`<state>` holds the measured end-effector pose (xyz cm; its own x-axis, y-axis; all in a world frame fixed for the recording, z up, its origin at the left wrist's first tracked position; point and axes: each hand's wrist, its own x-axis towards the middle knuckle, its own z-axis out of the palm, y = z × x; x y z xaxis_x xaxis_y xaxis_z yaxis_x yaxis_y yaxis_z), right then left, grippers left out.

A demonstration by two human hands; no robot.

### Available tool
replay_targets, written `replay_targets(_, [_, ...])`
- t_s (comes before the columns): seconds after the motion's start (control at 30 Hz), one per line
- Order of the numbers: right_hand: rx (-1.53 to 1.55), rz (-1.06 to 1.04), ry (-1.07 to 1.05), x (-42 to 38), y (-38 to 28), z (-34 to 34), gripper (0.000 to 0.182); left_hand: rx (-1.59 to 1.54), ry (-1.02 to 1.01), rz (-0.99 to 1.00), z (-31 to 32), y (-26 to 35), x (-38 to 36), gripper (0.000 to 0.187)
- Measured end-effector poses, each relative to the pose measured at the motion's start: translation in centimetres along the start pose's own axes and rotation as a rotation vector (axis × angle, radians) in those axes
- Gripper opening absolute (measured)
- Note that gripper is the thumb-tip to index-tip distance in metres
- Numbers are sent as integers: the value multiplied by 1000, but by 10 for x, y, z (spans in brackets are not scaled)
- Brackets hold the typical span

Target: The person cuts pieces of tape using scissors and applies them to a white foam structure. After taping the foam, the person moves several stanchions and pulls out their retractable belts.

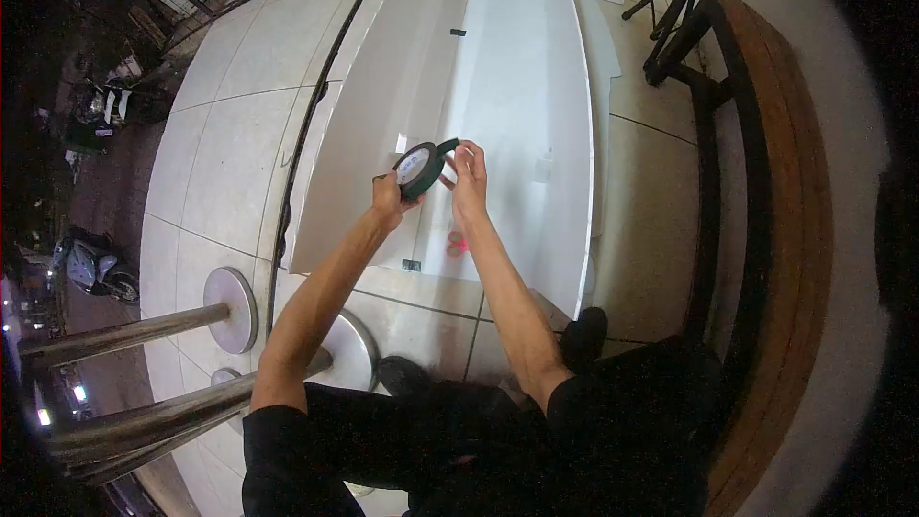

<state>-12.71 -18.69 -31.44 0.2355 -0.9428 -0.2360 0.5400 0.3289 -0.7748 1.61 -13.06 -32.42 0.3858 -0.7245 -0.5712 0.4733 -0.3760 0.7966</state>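
My left hand (391, 195) is closed around the lower left side of a roll of dark green tape (437, 175), with its pale core facing up. At the roll's right, my right hand (468, 178) pinches the loose end of the tape, a short strip standing off the roll. Both hands are above a long white folded board (522, 115) shaped like an open trough on the floor. Short dark tape pieces (411, 265) stick to the board near its close end and farther up its middle. Pink-handled scissors (457, 243) lie on the board below my right hand, partly covered by it.
Metal posts with round bases (230, 310) stand at the lower left. A wooden-topped bench (780, 230) with dark legs runs along the right. My shoes (585, 333) are at the board's close end. Parked motorbikes (96, 263) show beyond the tiled floor's left edge.
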Motion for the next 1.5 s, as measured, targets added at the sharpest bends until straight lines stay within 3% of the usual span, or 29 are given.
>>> replay_targets(0.1, [67, 101, 9, -26, -8, 10, 71, -115, -21, 16, 7, 1, -8, 45])
replay_targets(0.13, [65, 101, 11, -27, -6, 10, 71, -116, -22, 13, 9, 2, -12, 45])
replay_targets(0.2, [38, 121, 1, -25, -2, 7, 80, 209, 89, -101, 6, -1, -12, 43])
replay_targets(0.23, [30, 32, -4, -21, -1, 6, 80, 209, 89, -103, 2, -4, -12, 43])
replay_targets(0.3, [-54, 33, -30, -18, -5, 4, 78, 605, 149, 178, -5, -12, -9, 44])
replay_targets(0.33, [-137, 32, -57, -16, -7, 3, 77, 609, 148, 178, -6, -12, -5, 44])
replay_targets(0.4, [-132, 89, -79, -14, -3, 1, 77, 314, -225, 120, 20, 12, -29, 49])
replay_targets(0.47, [-349, 30, -132, -17, 9, -2, 77, 312, -264, 84, 35, 4, -38, 57])
replay_targets(0.5, [-441, -153, -139, -18, 13, -5, 78, 326, -247, 120, 40, -1, -36, 60])
replay_targets(0.6, [-185, -6, -194, -21, 8, -16, 82, 330, -209, 88, 48, 16, -44, 67])
replay_targets(0.67, [-193, -5, -235, -18, 2, -21, 87, 406, -266, 154, 50, 33, -49, 68])
replay_targets(0.7, [-205, 4, -301, -17, -2, -24, 89, 642, -320, 408, 41, 29, -34, 67])
replay_targets(0.73, [-220, 11, -366, -16, -5, -27, 92, 642, -318, 403, 30, 25, -22, 67])
replay_targets(0.8, [-244, -2, -383, -16, -11, -29, 94, 557, -401, 386, 31, 36, -23, 64])
replay_targets(0.83, [-272, 21, -401, -15, -12, -31, 94, 676, -455, 462, 20, 31, -5, 61])
replay_targets(0.97, [-330, 64, -542, -17, -23, -34, 96, 901, -359, 413, 35, 51, -25, 56])
replay_targets(1.07, [-340, 120, -563, -17, -26, -34, 96, 1027, -371, 549, 32, 57, -19, 52])
replay_targets(1.13, [-333, 158, -564, -15, -25, -35, 96, 1013, -350, 798, 33, 55, -16, 32])
replay_targets(1.2, [-325, 201, -563, -16, -18, -36, 96, 947, -351, 705, 35, 50, -14, 25])
replay_targets(1.27, [-188, 92, -397, -17, -7, -33, 78, 879, -341, 612, 37, 45, -12, 18])
replay_targets(1.3, [-189, 97, -399, -13, 5, -43, 78, 890, -272, 663, 38, 43, -12, 15])
replay_targets(1.37, [-117, 44, -47, -6, 27, -63, 62, 900, -199, 707, 40, 45, -14, 13])
replay_targets(1.4, [-118, 50, -46, -12, 37, -70, 62, 929, -123, 776, 41, 50, -16, 12])
replay_targets(1.47, [-1243, -5, 245, -38, 54, -87, 58, 958, -54, 841, 45, 58, -18, 12])
replay_targets(1.5, [-1241, -2, 252, -53, 61, -89, 58, 888, -39, 904, 45, 62, -16, 12])
